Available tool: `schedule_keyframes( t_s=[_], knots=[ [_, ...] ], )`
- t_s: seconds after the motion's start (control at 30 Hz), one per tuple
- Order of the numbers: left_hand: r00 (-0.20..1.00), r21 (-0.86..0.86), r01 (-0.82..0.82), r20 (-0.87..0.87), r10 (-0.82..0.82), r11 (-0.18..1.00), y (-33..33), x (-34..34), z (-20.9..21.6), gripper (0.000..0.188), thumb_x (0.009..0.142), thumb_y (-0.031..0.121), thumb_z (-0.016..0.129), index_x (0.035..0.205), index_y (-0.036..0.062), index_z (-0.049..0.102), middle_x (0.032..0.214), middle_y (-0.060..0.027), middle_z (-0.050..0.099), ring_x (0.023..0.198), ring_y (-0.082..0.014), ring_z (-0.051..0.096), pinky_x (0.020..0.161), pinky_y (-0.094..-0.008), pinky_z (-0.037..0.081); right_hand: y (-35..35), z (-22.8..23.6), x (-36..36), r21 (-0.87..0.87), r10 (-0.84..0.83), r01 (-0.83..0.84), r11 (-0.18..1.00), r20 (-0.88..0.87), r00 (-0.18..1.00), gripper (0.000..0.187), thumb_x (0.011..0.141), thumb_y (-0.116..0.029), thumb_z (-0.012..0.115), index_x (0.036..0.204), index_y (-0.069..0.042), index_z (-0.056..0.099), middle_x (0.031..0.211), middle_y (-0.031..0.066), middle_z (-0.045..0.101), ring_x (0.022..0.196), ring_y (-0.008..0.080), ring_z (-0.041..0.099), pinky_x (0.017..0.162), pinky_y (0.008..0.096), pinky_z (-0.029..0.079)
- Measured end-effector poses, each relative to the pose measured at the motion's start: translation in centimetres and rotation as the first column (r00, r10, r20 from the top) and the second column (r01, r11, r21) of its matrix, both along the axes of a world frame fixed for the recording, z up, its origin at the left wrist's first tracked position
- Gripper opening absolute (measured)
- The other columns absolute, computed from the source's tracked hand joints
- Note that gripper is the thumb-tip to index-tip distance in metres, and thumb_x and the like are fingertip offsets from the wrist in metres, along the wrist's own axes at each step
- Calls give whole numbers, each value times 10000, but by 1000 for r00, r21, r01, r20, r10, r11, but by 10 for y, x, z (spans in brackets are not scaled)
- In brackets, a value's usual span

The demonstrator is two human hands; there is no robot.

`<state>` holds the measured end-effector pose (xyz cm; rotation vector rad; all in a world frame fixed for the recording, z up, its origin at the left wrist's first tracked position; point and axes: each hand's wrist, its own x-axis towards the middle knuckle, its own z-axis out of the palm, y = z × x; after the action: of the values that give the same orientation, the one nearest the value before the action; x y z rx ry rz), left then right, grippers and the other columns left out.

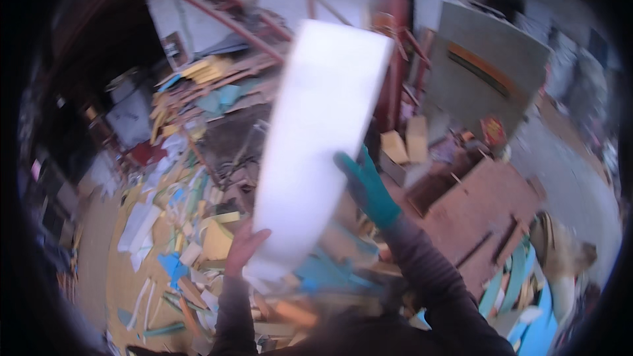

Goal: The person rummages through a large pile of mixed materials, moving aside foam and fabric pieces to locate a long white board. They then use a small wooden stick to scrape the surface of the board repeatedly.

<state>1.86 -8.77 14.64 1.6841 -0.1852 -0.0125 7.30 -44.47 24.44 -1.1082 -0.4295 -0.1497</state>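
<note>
A long white slab (323, 112), which looks like foam, is raised and tilted in front of me, its far end leaning right. My bare left hand (245, 248) grips its lower left edge, with the thumb over the front face. On the opposite edge, about midway along, my right hand (370, 190) in a teal glove holds it with the thumb across the face. The slab hides the fingers behind it, and some motion blur softens its outline. Below it lie blue foam scraps (333, 267) and other offcuts.
Foam offcuts (214, 240) in yellow, white and blue cover the floor on the left. Behind them is a stacked heap of boards (217, 86). A reddish-brown panel (478, 207) lies to the right, below a large grey board (484, 66). Red metal framework (392, 46) rises behind the slab.
</note>
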Motion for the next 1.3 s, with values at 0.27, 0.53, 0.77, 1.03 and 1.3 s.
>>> schedule_keyframes(
  t_s=[0.27,0.53,0.77,1.03,1.3],
  knots=[
    [993,194,109,22,-115,975,-47,-9,-22,508,891,-36,806,1382,-20,680,1211,-88,704,1124,-189,679,1014,-323,537,-85,-77,-57,295,49,57,954,-341,939,392,1052,-174,747,1365,41,650,1311,122,717,1215,241,695,1111,406,552],
    [899,329,388,-339,-276,861,-85,-33,-39,662,827,116,899,1427,-14,652,1280,-145,728,1168,-236,701,1043,-376,547,-138,-175,-152,378,-219,449,810,-515,829,385,1071,-247,714,1361,-3,647,1297,109,713,1176,229,697,1070,400,565],
    [739,532,655,-598,-310,537,-62,-83,-146,611,837,283,917,1331,0,695,1168,-172,772,1087,-295,733,954,-436,571,-198,-294,-228,412,-70,729,547,-845,531,286,1099,-417,659,968,-164,684,680,-61,582,548,91,540,512,237,492],
    [892,857,237,-5,-452,458,-110,-86,-101,628,820,279,888,1395,112,698,1150,-127,726,1018,-393,687,872,-508,532,-212,-354,-221,476,-87,768,429,-824,560,306,1108,-420,637,1146,-123,705,904,-1,702,762,137,662,677,287,591],
    [881,841,366,-176,-439,398,-127,-84,-86,696,874,230,832,1529,120,626,1189,-163,708,1094,-390,666,949,-500,530,-225,-375,-199,512,-64,757,406,-811,582,342,1092,-398,673,1260,-100,677,1072,36,706,910,181,674,789,313,604]
  ],
)
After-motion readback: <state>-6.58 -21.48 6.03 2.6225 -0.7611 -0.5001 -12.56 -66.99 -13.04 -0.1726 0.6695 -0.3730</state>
